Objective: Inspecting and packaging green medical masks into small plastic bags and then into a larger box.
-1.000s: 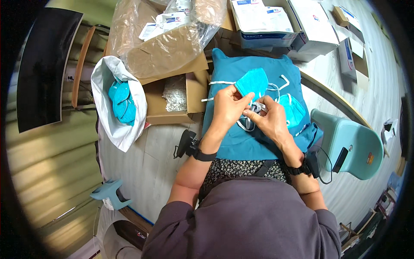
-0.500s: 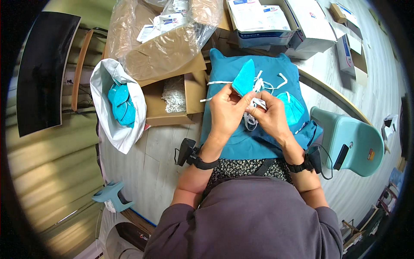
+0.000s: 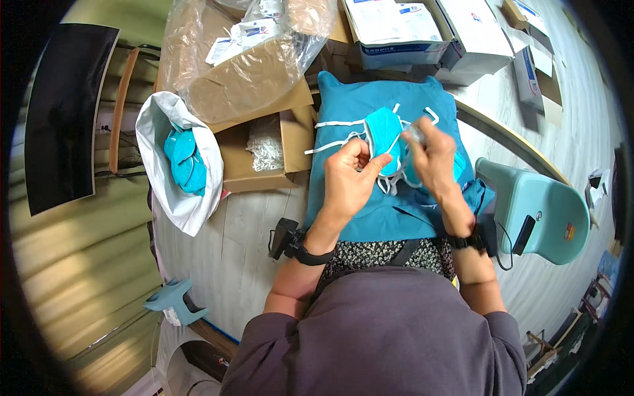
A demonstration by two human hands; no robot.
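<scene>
My left hand [image 3: 350,177] pinches the lower left edge of a teal folded face mask [image 3: 382,131] between thumb and fingers. White straps [image 3: 337,123] trail from the mask to its left. Just right of the mask is my right hand [image 3: 432,158], blurred by motion, its fingers curled closed; a whitish strap appears to run into its fingertips. Behind the right hand, a second teal mask [image 3: 458,166] is partly hidden. Both masks are over a blue cloth-covered cushion [image 3: 356,223] in front of me, where more loose white straps show.
On the left stands a white sack [image 3: 210,158] with several teal masks [image 3: 187,165]. Beside it, a cardboard box [image 3: 254,178] holds white straps; above that is a plastic-lined carton [image 3: 244,79]. Boxes of white packets [image 3: 406,53] stand at the back. A pale teal stool [image 3: 545,211] is at right.
The mask has turned its broad face up and sits slightly lower. My right hand has moved away from my left, up and to the right, and now blurs with motion.
</scene>
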